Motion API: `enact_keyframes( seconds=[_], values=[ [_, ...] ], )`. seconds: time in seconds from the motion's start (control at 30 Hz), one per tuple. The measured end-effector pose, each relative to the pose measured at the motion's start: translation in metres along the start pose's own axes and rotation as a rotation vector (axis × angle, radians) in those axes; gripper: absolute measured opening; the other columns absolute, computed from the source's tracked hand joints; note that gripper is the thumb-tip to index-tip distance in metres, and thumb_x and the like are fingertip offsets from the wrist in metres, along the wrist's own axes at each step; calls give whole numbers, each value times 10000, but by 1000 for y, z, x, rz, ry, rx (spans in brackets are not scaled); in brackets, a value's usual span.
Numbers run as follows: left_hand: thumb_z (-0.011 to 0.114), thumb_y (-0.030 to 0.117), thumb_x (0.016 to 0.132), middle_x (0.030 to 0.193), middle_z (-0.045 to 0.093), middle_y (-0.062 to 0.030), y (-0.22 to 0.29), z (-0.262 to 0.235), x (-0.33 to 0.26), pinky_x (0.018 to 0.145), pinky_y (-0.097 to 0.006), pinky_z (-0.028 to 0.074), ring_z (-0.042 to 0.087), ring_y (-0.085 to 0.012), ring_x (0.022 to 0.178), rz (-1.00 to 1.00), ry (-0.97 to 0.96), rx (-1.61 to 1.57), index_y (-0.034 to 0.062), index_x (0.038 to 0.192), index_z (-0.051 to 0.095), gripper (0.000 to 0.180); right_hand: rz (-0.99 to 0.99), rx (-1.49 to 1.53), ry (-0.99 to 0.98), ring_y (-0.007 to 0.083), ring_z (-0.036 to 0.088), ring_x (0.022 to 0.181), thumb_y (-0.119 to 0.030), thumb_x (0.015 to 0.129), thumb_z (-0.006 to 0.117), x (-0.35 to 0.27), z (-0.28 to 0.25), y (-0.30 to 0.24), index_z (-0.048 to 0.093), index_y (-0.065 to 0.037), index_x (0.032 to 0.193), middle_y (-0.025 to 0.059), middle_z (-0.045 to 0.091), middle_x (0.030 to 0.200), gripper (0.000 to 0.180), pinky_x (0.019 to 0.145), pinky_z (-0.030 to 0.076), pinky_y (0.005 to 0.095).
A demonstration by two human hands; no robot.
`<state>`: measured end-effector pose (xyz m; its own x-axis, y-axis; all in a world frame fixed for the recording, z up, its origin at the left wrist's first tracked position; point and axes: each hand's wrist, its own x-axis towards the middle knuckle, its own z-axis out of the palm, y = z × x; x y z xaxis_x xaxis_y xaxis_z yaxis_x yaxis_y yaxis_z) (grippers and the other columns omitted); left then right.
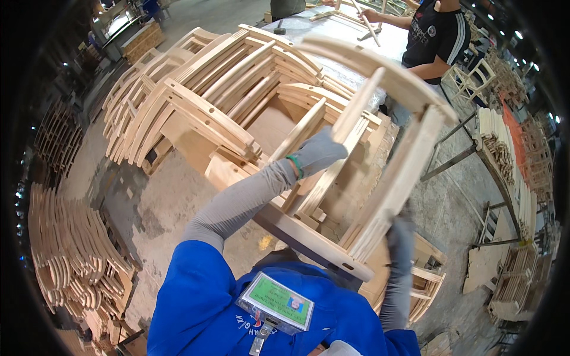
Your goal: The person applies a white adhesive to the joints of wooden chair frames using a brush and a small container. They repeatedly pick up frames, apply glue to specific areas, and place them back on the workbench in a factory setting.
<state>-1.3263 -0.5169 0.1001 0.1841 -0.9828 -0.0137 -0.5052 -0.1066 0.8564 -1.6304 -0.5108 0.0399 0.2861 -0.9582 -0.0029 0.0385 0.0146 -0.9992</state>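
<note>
A pale wooden chair frame [406, 169] with a curved rail is tilted up in front of me, its far end blurred by motion. Around one of its slats, near the middle, my left hand [323, 152] is closed; it wears a grey glove with a green band at the wrist. My right hand [401, 222] is beside the frame's right-hand post, too smeared and covered to show its fingers. Below the raised frame lie more wooden frame pieces [309, 127] on a board-like support.
Curved wooden frames [202, 77] are stacked beyond and to the left. Bent wooden parts [77, 249] form piles at the lower left. A person [433, 38] in black works at a white-covered table [332, 32]. Racked wooden strips [499, 142] line the right side.
</note>
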Motion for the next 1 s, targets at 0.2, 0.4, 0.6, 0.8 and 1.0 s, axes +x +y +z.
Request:
enact_keyframes(
  seconds=[0.2,0.4,0.6,0.8,1.0],
  values=[
    [676,270,624,751,593,-129,-98,-27,34,498,-337,486,593,-210,574,-271,80,-94,-39,990,533,500,205,268,-67,187,572,961,-60,712,715,27,121,29,366,14,1273,113,568,1095,664,852,466,284],
    [653,255,608,820,628,-195,-141,-43,92,693,-371,502,623,-317,755,-201,78,103,-32,1012,557,505,133,68,-77,190,582,906,-128,685,756,96,149,42,412,54,1214,129,598,1039,657,801,470,287],
    [653,211,575,953,615,-229,-146,-46,105,793,-393,476,594,-361,912,-68,111,174,-13,1018,565,504,106,-61,-28,177,586,855,-171,700,752,104,156,46,455,54,1140,132,607,1023,577,752,479,276],
    [601,139,676,856,590,-121,-137,-72,36,629,-325,507,605,-214,703,-69,-115,-106,-15,1099,514,458,119,-142,-66,178,558,978,-155,807,658,31,141,16,429,54,1247,124,578,1098,538,875,437,288],
    [537,29,736,796,524,-40,-120,-121,-26,446,-235,444,519,-106,577,-321,-169,-568,-26,1197,423,478,316,-300,50,200,570,968,-192,811,632,28,160,51,286,70,1344,154,578,1102,687,815,473,286]
  ],
)
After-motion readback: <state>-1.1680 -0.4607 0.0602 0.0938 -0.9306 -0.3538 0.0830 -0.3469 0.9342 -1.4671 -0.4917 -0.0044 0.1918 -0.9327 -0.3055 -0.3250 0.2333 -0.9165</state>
